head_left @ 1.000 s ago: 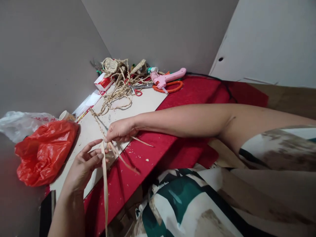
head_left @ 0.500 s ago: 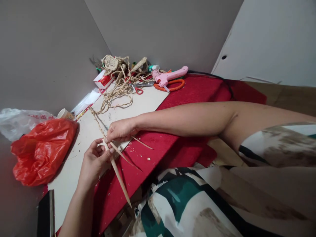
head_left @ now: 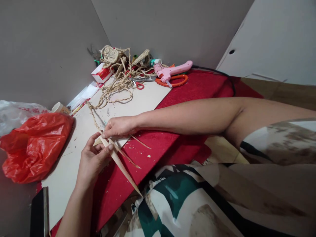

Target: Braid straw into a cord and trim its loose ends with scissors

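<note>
Over the white board, my left hand (head_left: pixel 95 154) pinches a wide, pale strip of dried husk or leaf (head_left: pixel 123 169) that tapers to a point toward my lap. My right hand (head_left: pixel 118 126) is closed at the upper end of this strip, where it meets a twisted straw cord (head_left: pixel 93 115). The cord runs away from my fingers to the tangled pile of cord (head_left: pixel 116 90). Two thinner strips stick out below my right hand, one a narrow strip (head_left: pixel 140 142) over the red cloth. My fingertips partly hide the join.
Beyond my hands lie scissors (head_left: pixel 139 86), a pink glue gun (head_left: pixel 172 69) with a black cable and a red-and-white box (head_left: pixel 101 74). On the left are a red plastic bag (head_left: pixel 37 144), a paper cup (head_left: pixel 60 108) and a dark flat object (head_left: pixel 39 210). Red cloth (head_left: pixel 153 168) covers the table.
The wide strip has turned its broad face up, and its tip has swung right. My left hand's grip looks slightly more spread. The whole view has shifted a little.
</note>
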A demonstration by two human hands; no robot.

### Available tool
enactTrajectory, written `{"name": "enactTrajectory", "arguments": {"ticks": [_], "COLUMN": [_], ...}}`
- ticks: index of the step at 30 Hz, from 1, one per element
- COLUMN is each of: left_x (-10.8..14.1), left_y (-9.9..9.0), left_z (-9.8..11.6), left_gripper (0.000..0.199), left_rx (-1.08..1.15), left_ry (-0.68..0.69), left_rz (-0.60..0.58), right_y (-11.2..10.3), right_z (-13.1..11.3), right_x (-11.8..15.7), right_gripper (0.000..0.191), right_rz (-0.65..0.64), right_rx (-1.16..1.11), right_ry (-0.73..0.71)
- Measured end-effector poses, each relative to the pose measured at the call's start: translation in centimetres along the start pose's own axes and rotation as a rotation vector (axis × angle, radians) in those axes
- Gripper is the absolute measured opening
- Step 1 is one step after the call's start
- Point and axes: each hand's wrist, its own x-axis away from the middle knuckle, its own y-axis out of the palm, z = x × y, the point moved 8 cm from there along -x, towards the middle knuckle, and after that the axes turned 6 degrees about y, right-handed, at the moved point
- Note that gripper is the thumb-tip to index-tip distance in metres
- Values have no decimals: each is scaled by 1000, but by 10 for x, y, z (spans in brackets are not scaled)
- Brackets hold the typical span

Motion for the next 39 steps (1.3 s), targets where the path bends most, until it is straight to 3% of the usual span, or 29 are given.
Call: {"name": "enactTrajectory", "arguments": {"ticks": [4,12,19,39], "left_x": [-1,-5,-5,-4], "left_y": [1,-12,-14,-11], "left_z": [-7,-3,-5,-7], "left_gripper": [60,28,22,22], "left_rx": [66,134,137,214], "left_ry": [-51,-2,-38,-97], "left_rz": [14,83,77,77], "right_y": [-1,1,6,5], "right_z": [1,3,1,-1], "right_x": [-1,-2,-1,1], "right_gripper": [27,30,21,25], "right_rz": [23,10,-24,-17], "right_rx": [-13,-11,-45,-30], "right_ry": [12,-6,-35,-26]}}
